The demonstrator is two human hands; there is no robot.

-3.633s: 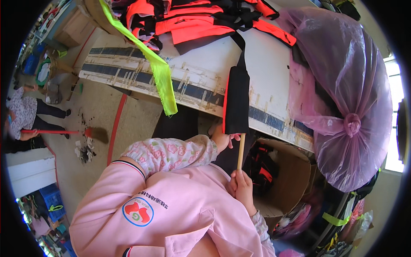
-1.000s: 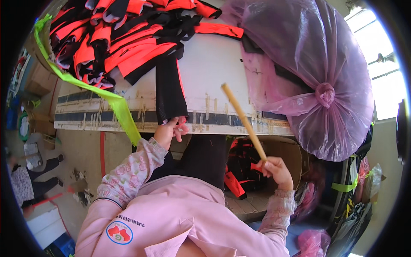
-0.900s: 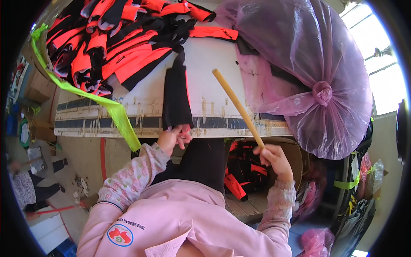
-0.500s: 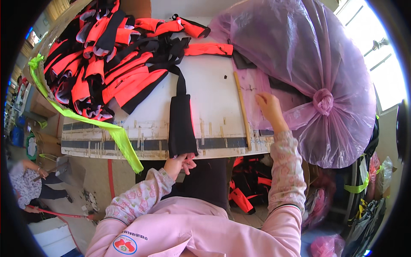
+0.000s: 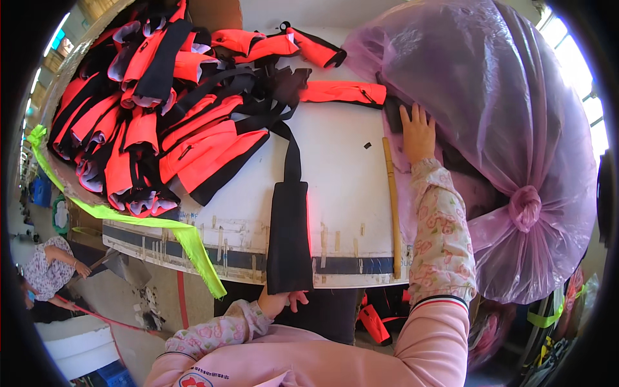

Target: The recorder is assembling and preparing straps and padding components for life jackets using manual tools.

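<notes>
A waist bag (image 5: 289, 235), black-faced with a neon orange edge, lies lengthwise at the table's near edge, its black strap running up to a pile. My left hand (image 5: 282, 302) is at its near end, mostly covered by it; the curled fingers that show appear closed on that end. Stretched out to the right, my right hand (image 5: 419, 134) has its fingers apart. It rests at a dark flat piece (image 5: 394, 115) beside a big pink plastic bag (image 5: 474, 77). Just left of that piece lies an orange waist bag (image 5: 342, 93).
Many orange-and-black waist bags (image 5: 138, 122) are heaped at left. A neon green strip (image 5: 155, 222) hangs along the box edge there. A yellow wooden stick (image 5: 391, 206) lies near my right forearm. Another person (image 5: 48, 271) stands at far left. More bags (image 5: 374, 322) are below the table.
My right hand has moved farther over the table to the dark piece, and its curled fingers have spread. My left hand stays at the waist bag's near end. The whole view has shifted.
</notes>
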